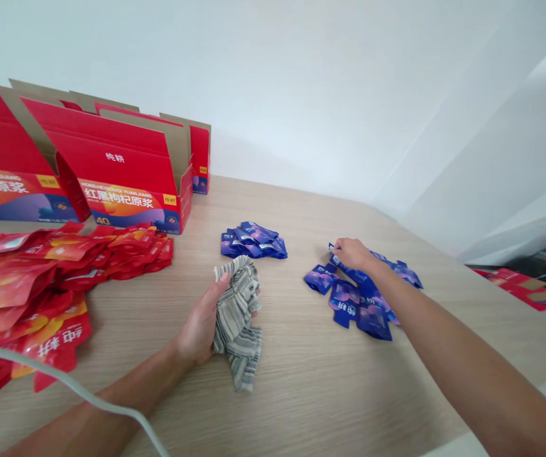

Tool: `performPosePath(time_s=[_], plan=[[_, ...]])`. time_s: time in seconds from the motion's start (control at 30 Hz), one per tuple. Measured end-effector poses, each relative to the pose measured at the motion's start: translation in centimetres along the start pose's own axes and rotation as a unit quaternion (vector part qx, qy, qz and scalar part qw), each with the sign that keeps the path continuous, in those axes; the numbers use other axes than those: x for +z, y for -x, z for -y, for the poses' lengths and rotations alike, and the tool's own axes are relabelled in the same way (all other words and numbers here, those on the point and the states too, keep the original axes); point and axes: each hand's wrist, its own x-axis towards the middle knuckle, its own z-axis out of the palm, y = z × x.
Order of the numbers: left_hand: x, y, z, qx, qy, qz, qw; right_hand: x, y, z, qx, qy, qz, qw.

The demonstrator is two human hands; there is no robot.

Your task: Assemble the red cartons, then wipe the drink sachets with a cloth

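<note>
A grey-and-white striped cloth (239, 311) is bunched in my left hand (201, 324), its thumb on top and its lower end hanging loose. On the right, my right hand (350, 254) reaches to a spread of blue pouches (372, 311). Its fingers are pinched on the blue pouch (332, 247) at the far left edge of that spread; my hand covers part of it. Between the hands, a little farther back, lies a small stack of blue pouches (254, 240).
Open red cartons (120, 171) stand against the wall at the back left. Before them lies a large heap of red pouches (63, 273). A white cable (77, 386) crosses the lower left. Beyond the table's (296, 381) right side are flat red cardboard pieces (515, 287).
</note>
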Motion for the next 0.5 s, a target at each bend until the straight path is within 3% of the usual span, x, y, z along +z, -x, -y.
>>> performPosePath(time_s=[0.13,0.3,0.5], plan=[[0.0,0.3,0.1,0.019,0.0,0.008,1.0,-1.0,1.9,0.3,0.025,-0.024,-0.033,0.999],[-0.3,0.2,0.2,0.025,0.01,0.025,0.999,-3.7,4.5,1.5,0.028,-0.061,-0.126,0.99],[-0.4,0.0,-0.1,0.036,0.064,0.042,0.996,-7.0,8.4,6.3,-0.025,-0.132,-0.233,0.963]])
